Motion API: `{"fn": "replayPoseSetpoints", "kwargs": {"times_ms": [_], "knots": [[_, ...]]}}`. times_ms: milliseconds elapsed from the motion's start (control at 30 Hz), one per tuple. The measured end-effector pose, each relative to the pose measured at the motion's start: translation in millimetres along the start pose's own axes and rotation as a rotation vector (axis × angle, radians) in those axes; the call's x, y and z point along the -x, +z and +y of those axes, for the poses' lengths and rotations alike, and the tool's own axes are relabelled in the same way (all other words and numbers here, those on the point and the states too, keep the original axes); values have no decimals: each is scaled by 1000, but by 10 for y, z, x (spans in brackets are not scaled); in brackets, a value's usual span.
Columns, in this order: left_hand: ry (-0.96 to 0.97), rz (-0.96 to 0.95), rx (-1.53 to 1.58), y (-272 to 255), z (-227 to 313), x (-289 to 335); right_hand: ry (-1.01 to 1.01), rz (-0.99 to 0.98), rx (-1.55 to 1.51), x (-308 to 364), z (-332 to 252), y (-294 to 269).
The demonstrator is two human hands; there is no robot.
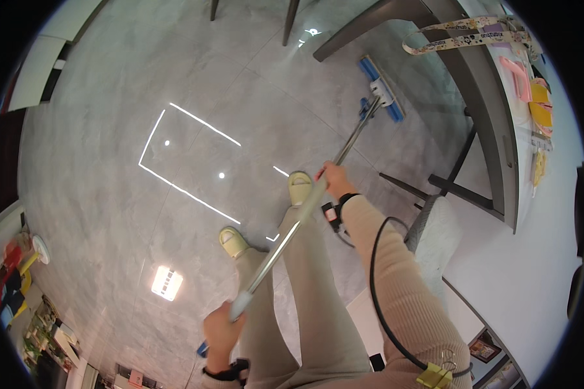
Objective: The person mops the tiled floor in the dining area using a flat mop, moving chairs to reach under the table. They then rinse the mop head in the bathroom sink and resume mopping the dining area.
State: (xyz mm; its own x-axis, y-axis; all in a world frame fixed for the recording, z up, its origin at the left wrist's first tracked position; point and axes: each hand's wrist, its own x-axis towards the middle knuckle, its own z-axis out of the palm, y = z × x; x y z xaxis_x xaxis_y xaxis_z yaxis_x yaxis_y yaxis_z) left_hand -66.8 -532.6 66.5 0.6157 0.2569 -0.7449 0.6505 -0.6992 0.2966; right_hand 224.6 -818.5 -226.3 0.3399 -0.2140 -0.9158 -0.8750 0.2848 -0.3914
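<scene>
A mop (pixel 272 258) with a long metal pole slants across my body from lower left to upper right. Near the pole's upper end, my left hand (pixel 223 330) is wrapped round the grip. Farther down the pole my right hand (pixel 335 180) is closed on it too. The mop's blue and white head (pixel 384 91) rests on the grey tiled floor beside the table's dark leg. Black bands circle both my wrists, and a black cable runs along my right sleeve (pixel 396 285).
A table with a dark frame (pixel 493 97) stands on the right, with a printed lanyard (pixel 461 43) and pink and yellow items on top. A grey chair (pixel 431 240) is tucked beside it. Bright ceiling-light reflections (pixel 167 283) show on the floor. A toy-like coloured object (pixel 19 279) stands far left.
</scene>
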Motion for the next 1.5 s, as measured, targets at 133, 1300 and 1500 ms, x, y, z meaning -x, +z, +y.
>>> {"fn": "replayPoseSetpoints", "kwargs": {"times_ms": [133,1300,1500], "knots": [[-198,67,-239,-426,-1467,1014,336,-175,-420,782,1559,783],[232,-168,-157,1263,2870,-1655,-330,345,56,-1091,-2027,-1797],[402,-192,-97,959,3057,-1806,-195,552,311,-894,-2125,-2088]]}}
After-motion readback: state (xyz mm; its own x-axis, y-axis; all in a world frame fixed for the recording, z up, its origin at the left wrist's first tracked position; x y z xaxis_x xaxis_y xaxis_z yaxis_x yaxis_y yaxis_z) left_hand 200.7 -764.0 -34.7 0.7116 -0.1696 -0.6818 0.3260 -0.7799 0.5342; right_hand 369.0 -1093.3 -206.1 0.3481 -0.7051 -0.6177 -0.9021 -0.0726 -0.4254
